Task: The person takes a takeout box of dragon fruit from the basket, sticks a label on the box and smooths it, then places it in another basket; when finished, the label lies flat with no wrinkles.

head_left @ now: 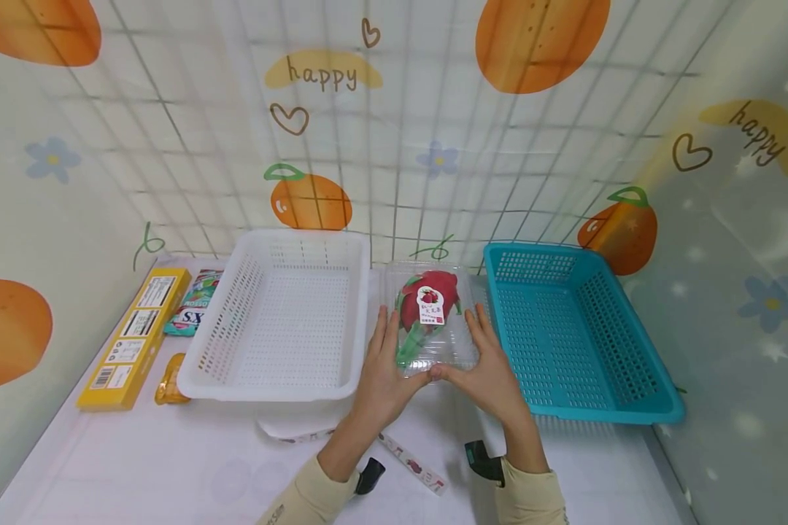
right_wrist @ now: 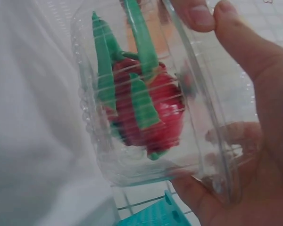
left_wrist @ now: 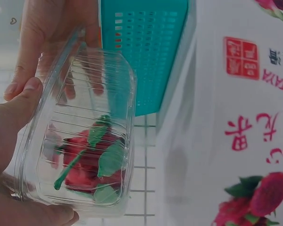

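Note:
A clear plastic clamshell box with a red dragon fruit and a white label sits between a white basket and a teal basket. My left hand grips its left side and my right hand its right side, with the thumbs meeting at the near edge. In the left wrist view the box lies against my left thumb. In the right wrist view the right hand holds the box, its fingers showing through the plastic.
A long yellow carton, a green snack packet and a small orange wrapped item lie left of the white basket. A printed paper strip lies on the table near my wrists. Patterned walls close the back and sides.

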